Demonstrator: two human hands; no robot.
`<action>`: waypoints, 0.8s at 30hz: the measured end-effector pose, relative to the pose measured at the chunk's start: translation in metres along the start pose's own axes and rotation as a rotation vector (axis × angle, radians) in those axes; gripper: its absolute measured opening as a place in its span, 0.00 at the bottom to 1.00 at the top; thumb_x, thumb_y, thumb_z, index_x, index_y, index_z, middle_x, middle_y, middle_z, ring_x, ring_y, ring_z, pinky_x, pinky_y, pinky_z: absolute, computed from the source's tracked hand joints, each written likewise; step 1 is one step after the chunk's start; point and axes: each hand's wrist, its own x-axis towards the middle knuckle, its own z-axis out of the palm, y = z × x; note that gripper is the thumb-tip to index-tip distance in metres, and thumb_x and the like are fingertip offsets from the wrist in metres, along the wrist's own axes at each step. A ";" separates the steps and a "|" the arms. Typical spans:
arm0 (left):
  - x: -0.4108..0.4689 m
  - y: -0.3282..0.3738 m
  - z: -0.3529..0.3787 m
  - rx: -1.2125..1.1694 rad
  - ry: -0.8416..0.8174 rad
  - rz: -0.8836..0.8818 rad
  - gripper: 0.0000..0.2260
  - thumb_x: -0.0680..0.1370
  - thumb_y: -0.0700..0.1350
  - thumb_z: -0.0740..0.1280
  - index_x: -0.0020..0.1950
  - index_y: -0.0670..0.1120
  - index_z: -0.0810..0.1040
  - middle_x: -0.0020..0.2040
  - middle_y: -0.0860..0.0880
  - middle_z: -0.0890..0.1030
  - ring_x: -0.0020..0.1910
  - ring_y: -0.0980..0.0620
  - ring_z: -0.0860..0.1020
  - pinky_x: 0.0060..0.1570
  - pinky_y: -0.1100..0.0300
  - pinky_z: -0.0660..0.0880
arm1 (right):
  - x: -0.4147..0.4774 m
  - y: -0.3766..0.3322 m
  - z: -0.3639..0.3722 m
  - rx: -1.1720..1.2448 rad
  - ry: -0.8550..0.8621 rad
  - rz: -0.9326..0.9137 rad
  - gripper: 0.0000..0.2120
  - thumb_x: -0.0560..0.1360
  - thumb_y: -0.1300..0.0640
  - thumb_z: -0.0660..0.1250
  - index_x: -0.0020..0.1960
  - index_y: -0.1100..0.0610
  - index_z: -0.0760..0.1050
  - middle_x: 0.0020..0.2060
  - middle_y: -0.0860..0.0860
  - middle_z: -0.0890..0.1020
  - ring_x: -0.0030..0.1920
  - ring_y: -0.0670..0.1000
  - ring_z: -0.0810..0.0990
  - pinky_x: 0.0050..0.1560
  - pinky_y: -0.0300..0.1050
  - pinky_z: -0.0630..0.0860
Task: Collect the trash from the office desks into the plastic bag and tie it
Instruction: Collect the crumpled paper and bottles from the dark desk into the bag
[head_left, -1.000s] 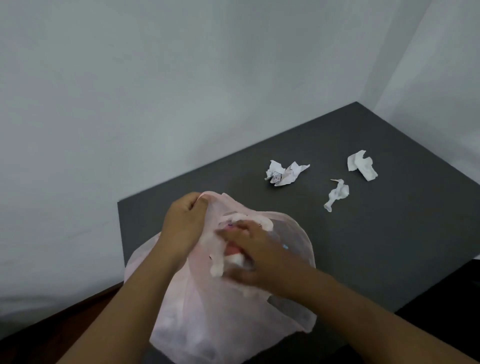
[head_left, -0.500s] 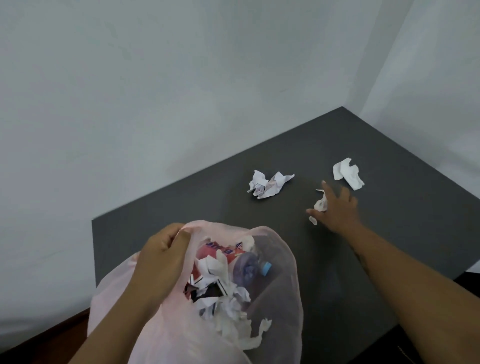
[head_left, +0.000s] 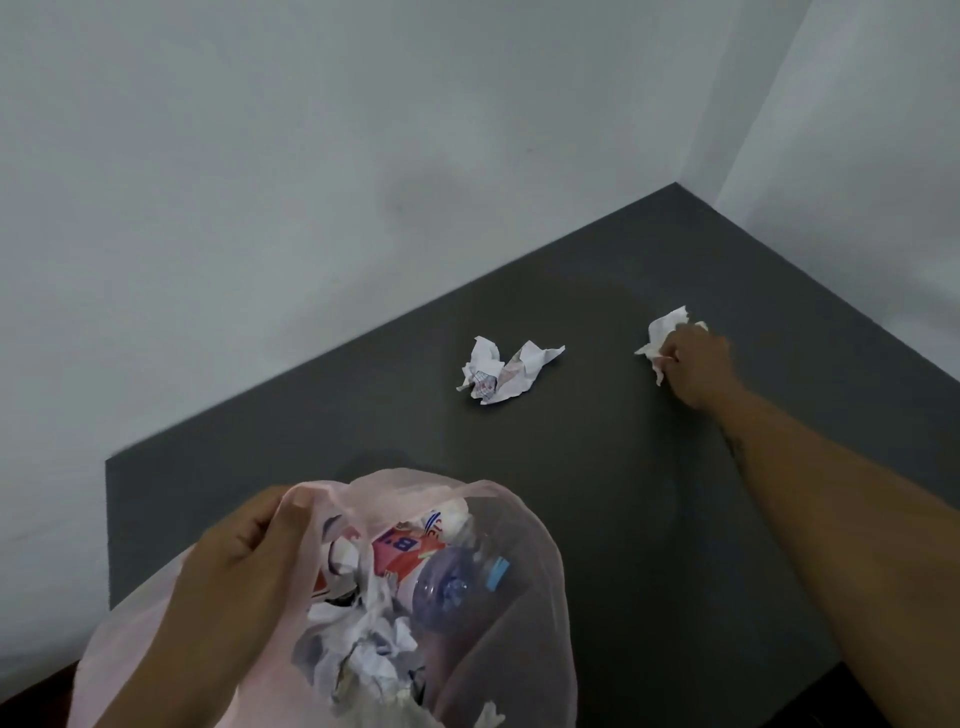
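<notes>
At frame bottom the pink plastic bag (head_left: 519, 649) is cut off, base out of view. Contents read only partly through the film: a clear bottle (head_left: 452, 587) with a blue label, a red-and-white wrapper (head_left: 410, 551), crumpled white scraps. Print on the wrapper is not legible. Right grip (head_left: 696, 364) is motion-blurred, with its fingertips tucked under, so I cannot tell whether it has 1 piece or 2.

Bag sits at the near-left of the dark grey tabletop (head_left: 597, 493), mouth open and facing up. Left grip (head_left: 249, 561) is on the bag rim at 9 o'clock of the mouth. Right grip is well apart, at 2 o'clock from the bag, arm stretched out. 1 loose paper wad (head_left: 498, 371) lies on the tabletop at 12 o'clock from the bag and 9 o'clock from the right grip, touching neither.

Left grip: thumb and curled fingers pinch the rim, holding the mouth up. Right grip: fingers curled tight round white crumpled paper (head_left: 665, 330), which sticks out at 10 o'clock of the knuckles, low over the tabletop.
</notes>
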 end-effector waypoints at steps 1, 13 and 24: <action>0.000 0.000 0.000 0.004 0.000 -0.009 0.15 0.82 0.53 0.58 0.45 0.61 0.83 0.40 0.64 0.83 0.45 0.53 0.80 0.43 0.55 0.75 | -0.005 -0.005 -0.001 0.059 0.025 -0.011 0.09 0.76 0.60 0.66 0.38 0.58 0.79 0.48 0.58 0.78 0.54 0.62 0.76 0.48 0.47 0.69; 0.007 0.008 -0.008 -0.014 0.129 -0.102 0.19 0.84 0.55 0.56 0.48 0.46 0.81 0.43 0.46 0.81 0.41 0.46 0.80 0.41 0.53 0.79 | -0.197 -0.189 -0.035 0.635 -0.252 -0.675 0.05 0.73 0.61 0.72 0.47 0.55 0.78 0.38 0.42 0.78 0.38 0.41 0.75 0.40 0.30 0.69; 0.019 0.002 -0.022 -0.019 0.172 -0.026 0.18 0.81 0.51 0.58 0.49 0.37 0.77 0.45 0.36 0.77 0.36 0.50 0.71 0.36 0.55 0.69 | -0.214 -0.235 -0.006 0.743 -0.346 -0.683 0.05 0.76 0.58 0.69 0.45 0.57 0.83 0.39 0.47 0.83 0.41 0.42 0.78 0.45 0.29 0.69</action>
